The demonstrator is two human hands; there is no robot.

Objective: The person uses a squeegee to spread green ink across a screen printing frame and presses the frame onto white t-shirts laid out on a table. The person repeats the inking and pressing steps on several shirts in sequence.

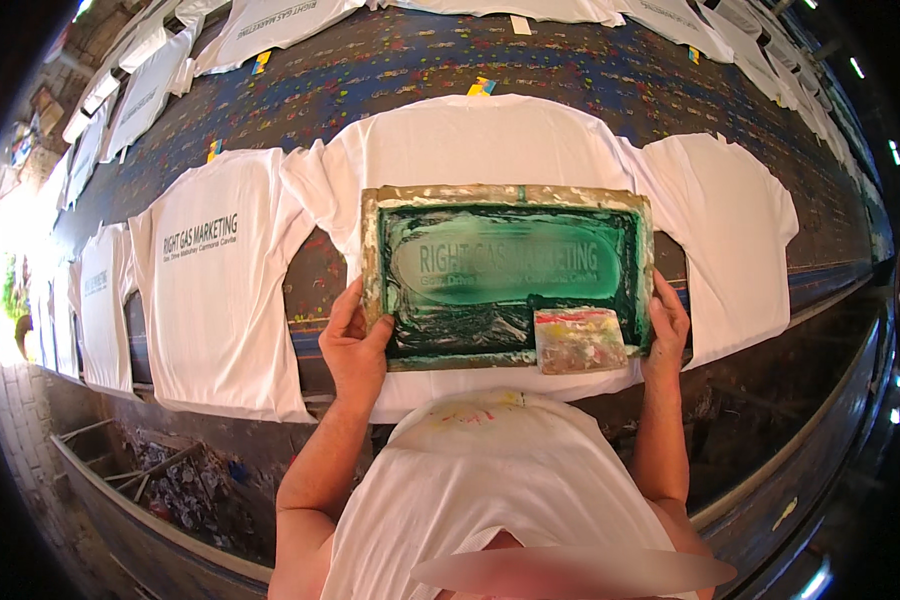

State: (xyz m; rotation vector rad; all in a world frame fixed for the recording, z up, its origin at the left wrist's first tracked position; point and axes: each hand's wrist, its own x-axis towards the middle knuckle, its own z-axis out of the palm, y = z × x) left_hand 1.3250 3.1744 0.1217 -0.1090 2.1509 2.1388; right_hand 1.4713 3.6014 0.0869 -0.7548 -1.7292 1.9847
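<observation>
Both my hands grip a screen printing frame (pixel 371 240) by its two short sides. My left hand (pixel 357 338) is closed on the left side, thumb over the near corner; my right hand (pixel 667 322) closes on the right side. Green mesh fills the frame, with lettering showing through and dark ink pooled along the near edge. A squeegee (pixel 580 342) with a stained, pale handle rests inside at the near right, overlapping the rim. Beneath or just above, I cannot tell which, lies a white T-shirt (pixel 475 135), its middle hidden by the frame.
Printed white T-shirts (pixel 215 290) lie to the left, and a T-shirt with no visible print (pixel 735 240) lies to the right. More shirts line the far side of the long, ink-spotted table (pixel 410 75). A metal rail (pixel 160 530) runs below the table's near edge.
</observation>
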